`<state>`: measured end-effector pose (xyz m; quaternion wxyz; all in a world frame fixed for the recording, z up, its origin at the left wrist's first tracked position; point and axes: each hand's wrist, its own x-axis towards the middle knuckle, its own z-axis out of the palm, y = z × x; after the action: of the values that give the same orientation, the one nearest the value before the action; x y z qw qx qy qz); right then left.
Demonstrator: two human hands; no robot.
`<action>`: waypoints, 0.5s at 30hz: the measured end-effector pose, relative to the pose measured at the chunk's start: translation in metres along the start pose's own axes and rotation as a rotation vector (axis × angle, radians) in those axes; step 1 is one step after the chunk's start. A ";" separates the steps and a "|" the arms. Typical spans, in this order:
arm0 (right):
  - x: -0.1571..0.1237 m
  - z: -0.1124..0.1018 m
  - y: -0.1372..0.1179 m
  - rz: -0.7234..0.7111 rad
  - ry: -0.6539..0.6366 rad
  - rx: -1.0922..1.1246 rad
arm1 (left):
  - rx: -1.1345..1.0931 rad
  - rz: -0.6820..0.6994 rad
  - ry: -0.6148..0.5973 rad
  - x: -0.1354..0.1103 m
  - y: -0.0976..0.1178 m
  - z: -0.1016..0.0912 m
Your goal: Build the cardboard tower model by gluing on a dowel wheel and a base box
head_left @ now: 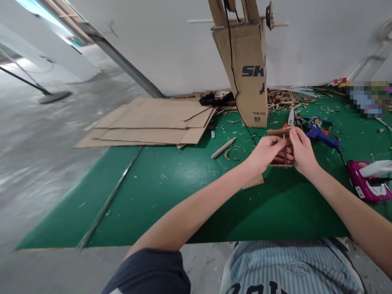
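The left hand and right hand grasp a small cardboard frame between clenched fingers, a blue hot glue gun near them at two o'clock.

Small brown frame mostly hidden by left hand and right hand, overall shape can't be read. Thin dark rod inside it, partly covered, material unclear. Pile at top right pixelated, contents unreadable. Tall cardboard box cut off by top edge, its print partly out of sight. Magenta device cut off by right edge. Striped shirt cut off by bottom edge. Dark thing on floor blurred, can't identify
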<state>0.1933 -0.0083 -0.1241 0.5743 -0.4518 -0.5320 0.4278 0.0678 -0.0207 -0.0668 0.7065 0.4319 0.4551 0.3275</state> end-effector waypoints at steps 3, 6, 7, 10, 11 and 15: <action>-0.001 0.001 -0.001 0.074 0.033 0.109 | 0.004 0.007 0.005 0.000 0.001 0.001; -0.001 0.002 -0.004 0.081 0.031 0.133 | 0.011 0.014 0.002 0.000 0.001 0.000; -0.001 0.002 -0.004 0.072 0.031 0.143 | 0.013 0.017 0.000 0.001 0.001 0.000; -0.001 0.003 -0.006 0.056 0.042 0.161 | 0.018 0.024 0.003 0.002 -0.001 -0.002; -0.002 0.003 -0.007 0.062 0.041 0.162 | 0.018 0.027 0.006 0.003 -0.001 -0.003; -0.002 0.003 -0.007 0.117 0.010 0.187 | 0.005 0.053 0.003 0.005 -0.004 -0.004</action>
<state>0.1905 -0.0118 -0.1181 0.5906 -0.4286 -0.4598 0.5060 0.0667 -0.0168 -0.0730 0.6958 0.4452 0.4454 0.3453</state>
